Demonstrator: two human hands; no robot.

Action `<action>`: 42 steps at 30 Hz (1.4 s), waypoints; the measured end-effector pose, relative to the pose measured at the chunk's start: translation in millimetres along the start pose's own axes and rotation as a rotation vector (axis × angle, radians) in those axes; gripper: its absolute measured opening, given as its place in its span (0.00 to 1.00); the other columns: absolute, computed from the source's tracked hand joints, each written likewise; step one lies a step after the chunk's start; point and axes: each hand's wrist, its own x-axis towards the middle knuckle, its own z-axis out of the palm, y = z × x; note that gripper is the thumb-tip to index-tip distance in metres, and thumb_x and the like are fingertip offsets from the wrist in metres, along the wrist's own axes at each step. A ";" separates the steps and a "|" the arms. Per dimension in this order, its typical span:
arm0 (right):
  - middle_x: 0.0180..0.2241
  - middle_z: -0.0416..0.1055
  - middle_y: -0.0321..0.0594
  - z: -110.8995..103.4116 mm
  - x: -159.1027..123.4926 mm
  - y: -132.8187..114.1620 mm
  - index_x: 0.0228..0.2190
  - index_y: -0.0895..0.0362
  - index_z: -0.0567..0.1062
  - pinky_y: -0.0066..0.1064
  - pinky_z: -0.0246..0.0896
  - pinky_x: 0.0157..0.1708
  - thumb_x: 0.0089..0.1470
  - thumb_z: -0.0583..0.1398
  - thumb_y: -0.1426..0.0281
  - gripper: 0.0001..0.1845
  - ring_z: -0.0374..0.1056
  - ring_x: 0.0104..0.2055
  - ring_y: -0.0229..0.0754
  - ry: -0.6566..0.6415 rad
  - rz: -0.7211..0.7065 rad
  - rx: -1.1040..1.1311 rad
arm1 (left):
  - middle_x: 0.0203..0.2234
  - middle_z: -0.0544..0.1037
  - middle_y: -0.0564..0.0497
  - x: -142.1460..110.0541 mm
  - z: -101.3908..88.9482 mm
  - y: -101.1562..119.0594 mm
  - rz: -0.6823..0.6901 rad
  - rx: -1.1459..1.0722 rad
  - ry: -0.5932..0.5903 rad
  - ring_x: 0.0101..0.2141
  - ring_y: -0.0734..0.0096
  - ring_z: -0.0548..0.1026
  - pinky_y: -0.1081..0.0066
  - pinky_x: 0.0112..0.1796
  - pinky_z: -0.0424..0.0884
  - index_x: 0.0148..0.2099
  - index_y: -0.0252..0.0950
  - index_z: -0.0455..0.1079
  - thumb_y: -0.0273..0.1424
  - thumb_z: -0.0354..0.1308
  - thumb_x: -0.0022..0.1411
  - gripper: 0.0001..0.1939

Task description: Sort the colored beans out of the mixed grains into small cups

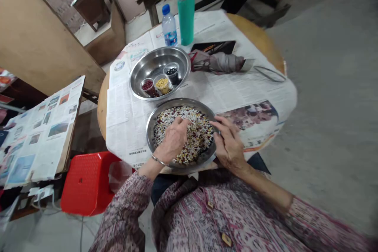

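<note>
A shallow metal basin full of mixed white, yellow and dark red or black beans and grains sits at the near edge of the round table. Over the mix is my left hand, a bracelet on its wrist; its fingers are curled down at the grains, and what they pinch, if anything, is hidden. My right hand lies at the basin's right rim with fingers stretched out and apart. Behind stands a second metal basin holding small clear cups of red beans, yellow beans and black beans.
Newspaper covers most of the table. A water bottle, a teal bottle, a dark flat tablet-like object and a grey wrapped bundle are at the back. A red stool stands left, beside a newspaper-covered board.
</note>
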 end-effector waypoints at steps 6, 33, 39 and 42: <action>0.59 0.68 0.48 1.0 2.6 -1.9 0.57 0.51 0.70 0.53 0.60 0.62 0.65 0.51 0.72 0.21 0.65 0.61 0.50 -0.006 -0.018 -0.011 | 0.58 0.68 0.39 28.9 -1.2 4.6 0.014 0.248 0.163 0.55 0.47 0.68 0.49 0.53 0.70 0.60 0.38 0.65 0.47 0.60 0.64 0.28; 0.57 0.69 0.47 -3.6 -0.3 2.5 0.56 0.49 0.71 0.52 0.62 0.60 0.64 0.53 0.73 0.21 0.67 0.59 0.51 -0.012 -0.084 0.009 | 0.51 0.70 0.47 -29.2 -9.8 4.6 0.141 0.167 -0.201 0.46 0.68 0.74 0.68 0.43 0.77 0.56 0.40 0.67 0.22 0.45 0.71 0.17; 0.57 0.70 0.47 -2.8 -0.7 3.0 0.56 0.50 0.72 0.51 0.63 0.59 0.63 0.53 0.73 0.21 0.68 0.59 0.51 -0.008 -0.077 0.009 | 0.57 0.68 0.43 -4.6 -17.2 -22.6 -0.074 0.253 0.140 0.55 0.57 0.68 0.57 0.53 0.73 0.58 0.39 0.66 0.35 0.53 0.71 0.16; 0.57 0.70 0.48 -2.8 -0.8 3.2 0.55 0.51 0.72 0.50 0.63 0.59 0.63 0.53 0.73 0.20 0.68 0.59 0.51 -0.004 -0.090 0.010 | 0.56 0.68 0.39 -1.4 -15.0 -27.2 -0.190 0.255 0.138 0.55 0.51 0.67 0.52 0.53 0.71 0.61 0.36 0.63 0.43 0.58 0.67 0.25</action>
